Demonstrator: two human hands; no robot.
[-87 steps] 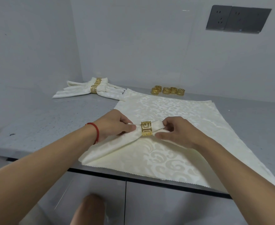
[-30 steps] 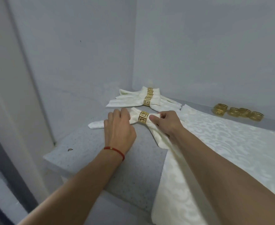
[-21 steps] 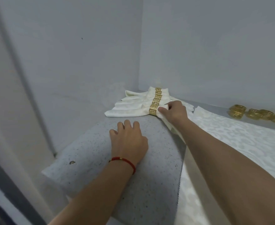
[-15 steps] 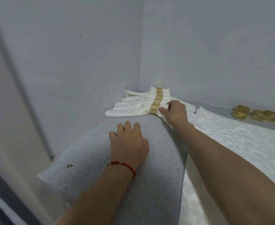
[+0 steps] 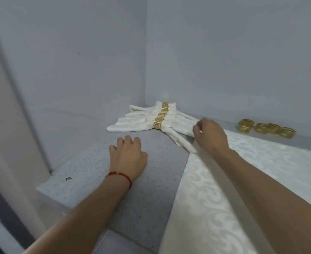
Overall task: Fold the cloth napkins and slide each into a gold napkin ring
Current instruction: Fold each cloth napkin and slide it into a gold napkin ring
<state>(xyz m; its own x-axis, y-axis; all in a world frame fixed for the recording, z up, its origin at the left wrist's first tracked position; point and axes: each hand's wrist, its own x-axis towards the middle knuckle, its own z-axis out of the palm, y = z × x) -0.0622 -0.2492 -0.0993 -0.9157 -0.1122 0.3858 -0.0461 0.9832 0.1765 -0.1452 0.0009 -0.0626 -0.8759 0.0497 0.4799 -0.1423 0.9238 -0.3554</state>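
Several folded cream napkins (image 5: 132, 123) lie side by side in the back corner of the counter, each in a gold napkin ring; the nearest ring (image 5: 158, 123) sits on the front napkin. My right hand (image 5: 211, 136) is over the right-hand tails of these napkins with its fingers loosely bent, and nothing shows in its grasp. My left hand (image 5: 129, 158), with a red cord at the wrist, rests on the bare counter with loosely curled fingers and holds nothing. Flat cream napkins (image 5: 215, 198) are spread under my right forearm.
Several loose gold rings (image 5: 264, 128) stand in a row by the back wall on the right. The grey speckled counter (image 5: 96, 171) ends at a left edge (image 5: 46, 191) close to my left hand. Walls close in at the back and left.
The ringed napkin was carried from the flat napkins to the corner and laid against the others. My right hand has since come off its ring and drawn back to the right.
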